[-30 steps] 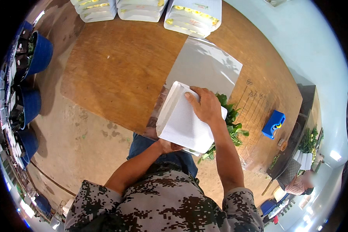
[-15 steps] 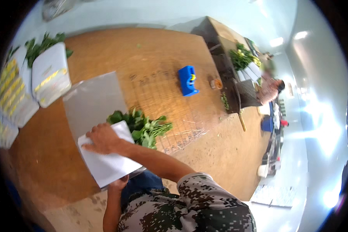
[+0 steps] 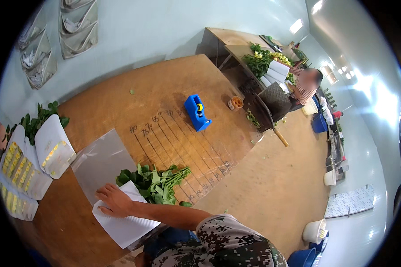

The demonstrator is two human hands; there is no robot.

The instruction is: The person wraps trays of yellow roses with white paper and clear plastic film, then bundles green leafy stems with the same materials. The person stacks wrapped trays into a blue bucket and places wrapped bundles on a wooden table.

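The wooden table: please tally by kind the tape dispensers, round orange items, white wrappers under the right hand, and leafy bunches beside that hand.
Blue tape dispenser: 1
Round orange item: 1
White wrapper under the right hand: 1
Leafy bunch: 1
Total: 4

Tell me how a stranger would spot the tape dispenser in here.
Start at the big wooden table and find the dark lines ruled on it. Between those lines and a small orange tub sits the tape dispenser. Its bright blue body with a yellow roll sets it apart from the round tub.
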